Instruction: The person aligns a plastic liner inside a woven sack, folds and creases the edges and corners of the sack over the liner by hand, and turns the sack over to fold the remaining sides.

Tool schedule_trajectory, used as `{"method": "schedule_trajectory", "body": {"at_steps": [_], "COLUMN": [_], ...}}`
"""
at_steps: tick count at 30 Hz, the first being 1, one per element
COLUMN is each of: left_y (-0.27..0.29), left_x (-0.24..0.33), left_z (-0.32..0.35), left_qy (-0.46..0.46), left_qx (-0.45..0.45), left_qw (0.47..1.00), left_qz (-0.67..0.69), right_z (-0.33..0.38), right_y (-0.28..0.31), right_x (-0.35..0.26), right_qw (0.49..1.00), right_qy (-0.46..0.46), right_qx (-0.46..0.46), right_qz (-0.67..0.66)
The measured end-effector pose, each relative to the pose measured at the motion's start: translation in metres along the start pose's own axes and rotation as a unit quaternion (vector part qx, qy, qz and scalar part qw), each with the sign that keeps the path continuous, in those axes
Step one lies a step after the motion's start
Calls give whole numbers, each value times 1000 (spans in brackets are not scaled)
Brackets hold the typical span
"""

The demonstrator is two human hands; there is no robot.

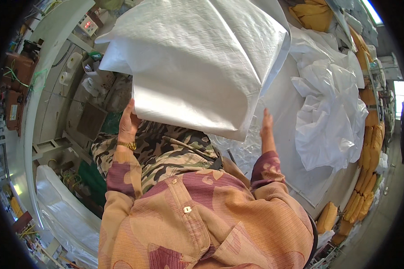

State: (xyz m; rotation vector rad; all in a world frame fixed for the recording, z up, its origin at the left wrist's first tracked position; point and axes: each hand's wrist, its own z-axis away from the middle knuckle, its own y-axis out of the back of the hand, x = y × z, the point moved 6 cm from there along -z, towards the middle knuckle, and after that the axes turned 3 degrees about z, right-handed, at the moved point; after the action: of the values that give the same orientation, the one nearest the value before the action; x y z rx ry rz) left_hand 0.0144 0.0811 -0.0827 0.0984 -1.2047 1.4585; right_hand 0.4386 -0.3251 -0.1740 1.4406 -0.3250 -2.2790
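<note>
I note L hand (128, 122), fingers gripping near-L edge of large glossy white plastic sheet (193, 67), prob. to steady it; R hand (266, 127) apart, fingers straight, empty.

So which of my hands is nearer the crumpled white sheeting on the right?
Right. Your right hand is left of the crumpled white sheeting, not touching it; your left hand is farther left, at the edge of the smooth sheet.

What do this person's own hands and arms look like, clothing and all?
Both hands are gloveless. The left hand has a gold-coloured watch or bracelet at the wrist; the right hand shows none. The sleeves are orange-tan with maroon patches.
</note>
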Motion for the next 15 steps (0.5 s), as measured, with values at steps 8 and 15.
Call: {"method": "schedule_trajectory", "body": {"at_steps": [8, 15], "left_y": [-13, 7], "left_x": [7, 13], "left_z": [13, 1], "left_qy": [-78, -91], "left_qx": [109, 102], "left_qw": [966, 959], "left_qz": [-220, -246], "right_z": [60, 82], "right_y": [-91, -114], "right_x": [88, 89], "right_qw": [832, 844], "right_qy": [-228, -173], "right_qx": [-316, -299], "right_qz": [-395, -411]}}
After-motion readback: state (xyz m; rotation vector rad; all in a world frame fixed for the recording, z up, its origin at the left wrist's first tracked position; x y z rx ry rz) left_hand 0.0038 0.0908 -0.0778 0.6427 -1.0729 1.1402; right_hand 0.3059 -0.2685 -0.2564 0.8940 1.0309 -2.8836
